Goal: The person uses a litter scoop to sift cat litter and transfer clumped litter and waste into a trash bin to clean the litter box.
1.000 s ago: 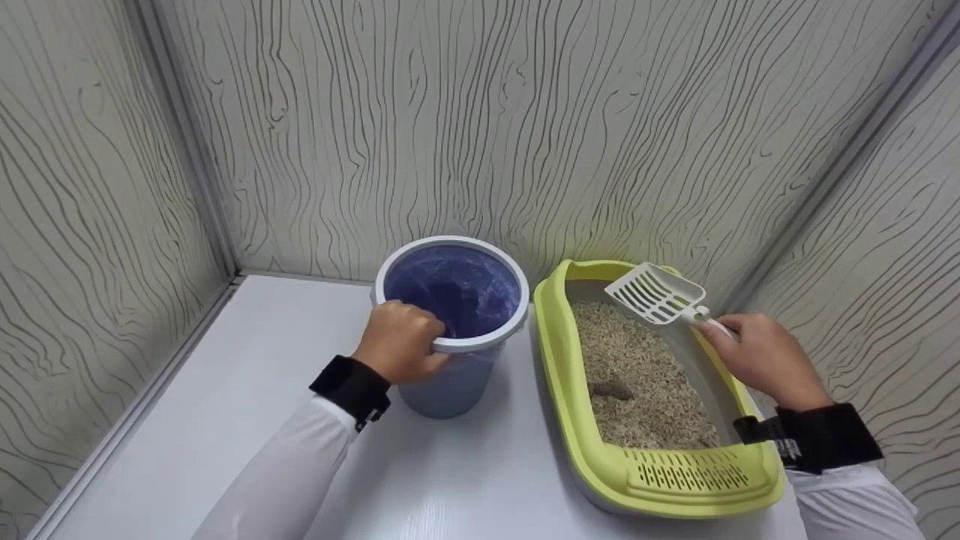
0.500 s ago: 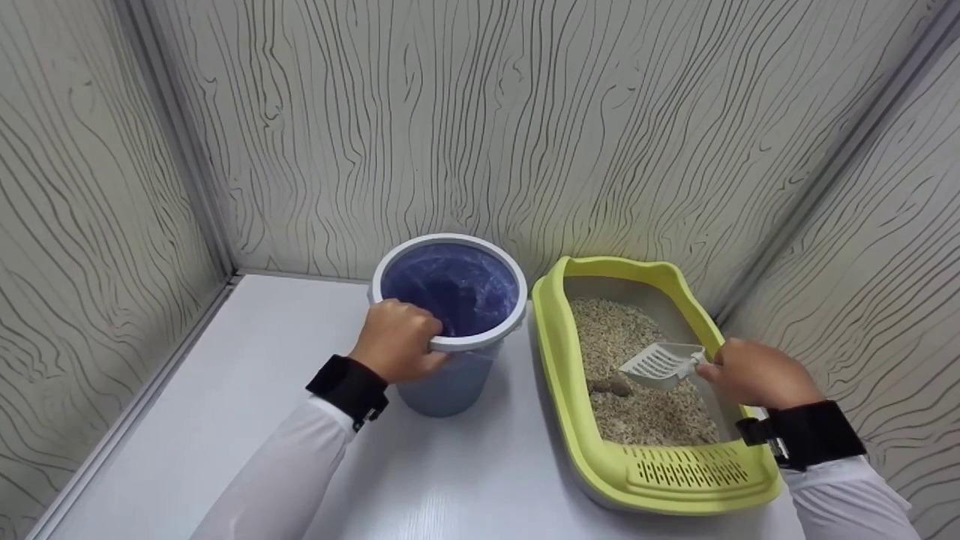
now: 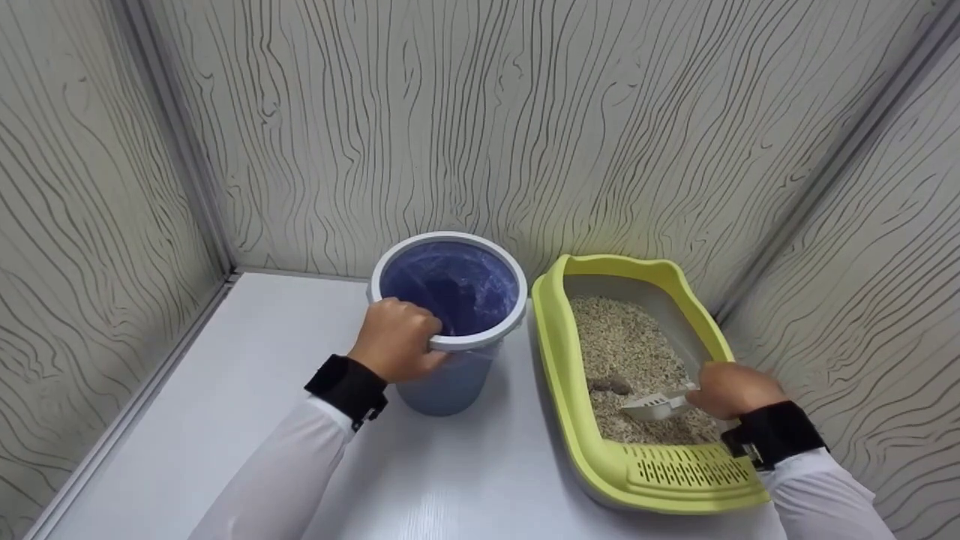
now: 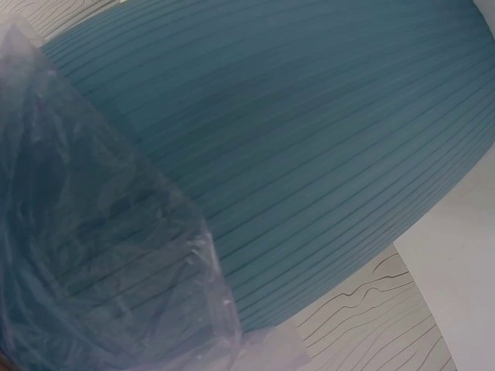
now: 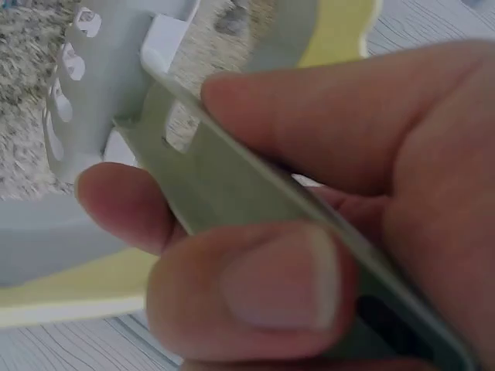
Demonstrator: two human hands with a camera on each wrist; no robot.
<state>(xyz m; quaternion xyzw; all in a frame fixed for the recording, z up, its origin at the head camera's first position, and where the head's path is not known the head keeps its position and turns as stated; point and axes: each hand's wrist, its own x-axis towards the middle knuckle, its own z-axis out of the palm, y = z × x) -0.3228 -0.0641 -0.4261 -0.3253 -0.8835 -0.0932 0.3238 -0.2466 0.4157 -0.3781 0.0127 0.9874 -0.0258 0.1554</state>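
My left hand [image 3: 397, 340] grips the near-left rim of a blue trash bin [image 3: 444, 386] lined with a clear plastic bag [image 4: 116, 255]. In the left wrist view the bin's ribbed side fills most of the picture, and that hand is out of sight. My right hand [image 3: 736, 390] holds a slotted litter scoop [image 3: 654, 406] by its handle, low inside a yellow litter box [image 3: 551, 322]. The scoop's front edge meets the litter [image 3: 622, 337], close to a dark brown clump [image 3: 611, 385]. Fingers and thumb wrap the scoop handle [image 5: 224, 182] in the right wrist view.
Bin and box stand side by side on a white table [image 3: 247, 360]. A wood-patterned wall [image 3: 450, 127] rises close behind both. Similar panels close in the left and right sides. The box's perforated front ledge [image 3: 690, 474] lies near my right wrist.
The scoop has come down from above the box's far right edge into the litter, toward me, and its head has tilted. My left hand stays on the bin rim.
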